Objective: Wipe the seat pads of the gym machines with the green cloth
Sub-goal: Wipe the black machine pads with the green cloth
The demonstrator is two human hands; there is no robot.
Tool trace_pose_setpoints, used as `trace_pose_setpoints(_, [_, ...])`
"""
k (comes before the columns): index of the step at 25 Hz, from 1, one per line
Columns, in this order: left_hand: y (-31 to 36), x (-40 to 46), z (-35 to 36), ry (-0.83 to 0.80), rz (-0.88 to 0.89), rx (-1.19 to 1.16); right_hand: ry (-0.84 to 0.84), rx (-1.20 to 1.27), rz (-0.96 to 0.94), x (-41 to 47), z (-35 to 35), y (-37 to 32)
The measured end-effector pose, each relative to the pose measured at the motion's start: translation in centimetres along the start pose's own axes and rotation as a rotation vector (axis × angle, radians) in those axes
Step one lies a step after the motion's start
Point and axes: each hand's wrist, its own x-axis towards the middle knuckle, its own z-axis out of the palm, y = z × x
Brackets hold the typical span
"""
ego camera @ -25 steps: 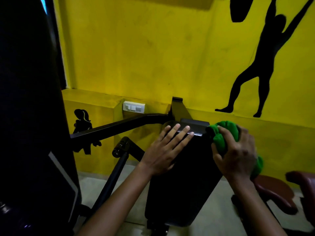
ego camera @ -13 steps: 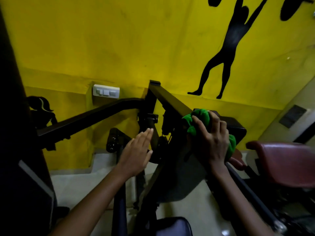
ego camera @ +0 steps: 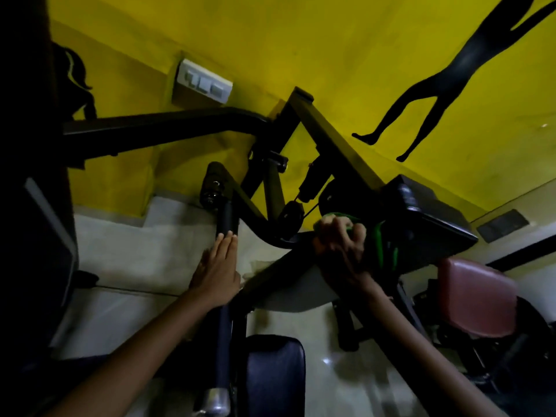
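Observation:
My right hand grips the bunched green cloth against the left side of a black machine pad, which tilts down to the right. Part of the cloth hangs dark below my fingers. My left hand is held flat with straight fingers together, beside a black upright bar of the machine frame; whether it touches the bar is unclear. A dark blue seat pad lies low in the middle.
A black steel frame arm runs from the left to the yellow wall. A maroon padded seat stands at the right. A white switch plate is on the wall. Pale tiled floor lies below.
The view has tilted and dropped lower. My right hand with the cloth has slid down the pad's side. My left hand has moved down and left, off the pad, next to the upright bar.

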Motion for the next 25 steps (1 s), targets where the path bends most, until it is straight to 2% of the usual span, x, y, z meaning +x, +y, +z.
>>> trace_pose_setpoints(3, [-0.6, -0.1, 0.7, 0.044, 0.003, -0.156, 0.068, 0.09, 0.026, 1.0, -0.5, 2.3])
trace_pose_setpoints(5, [-1.0, -0.1, 1.5, 0.1, 0.006, -0.31, 0.122, 0.177, 0.212, 1.9, -1.6, 3.5])
trace_pose_setpoints(6, [-1.2, 0.0, 1.8, 0.134, 0.006, -0.384, 0.095, 0.223, 0.295, 2.4, -1.2, 3.1])
trace_pose_setpoints(7, [-1.4, 0.0, 2.0, 0.158, 0.003, -0.445, 0.018, 0.17, 0.301, 2.9, -0.3, 2.2])
trace_pose_setpoints(9, [-1.8, 0.1, 2.4, 0.187, -0.008, -0.507, -0.387, 0.184, 0.125, 3.0, 0.8, -0.4])
trace_pose_setpoints(10, [-1.9, 0.1, 2.7, 0.198, -0.013, -0.522, -0.494, 0.238, 0.014, 3.1, 1.7, -1.4])
trace_pose_setpoints(11, [-2.0, 0.1, 2.8, 0.208, -0.01, -0.535, -0.56, 0.186, -0.091, 3.0, 2.0, -1.8])
trace_pose_setpoints(13, [-2.0, 0.2, 3.0, 0.215, -0.002, -0.554, -0.563, 0.134, -0.139, 3.6, 0.4, -0.3])
trace_pose_setpoints(15, [-2.2, 0.3, 3.2, 0.216, -0.015, -0.57, -0.297, 0.046, -0.114, 3.7, -1.0, 1.6])
trace_pose_setpoints(17, [-2.3, 0.5, 3.4, 0.223, -0.025, -0.576, -0.229, 0.039, -0.021, 4.8, -2.1, 2.2])
trace_pose_setpoints(21, [-2.3, 0.5, 3.4, 0.211, -0.032, -0.544, -0.593, 0.092, -0.341, 6.3, -0.2, -3.4])
trace_pose_setpoints(25, [-2.2, 0.6, 3.1, 0.194, -0.033, -0.553, -0.625, 0.074, -0.363, 7.6, -0.2, -1.5])
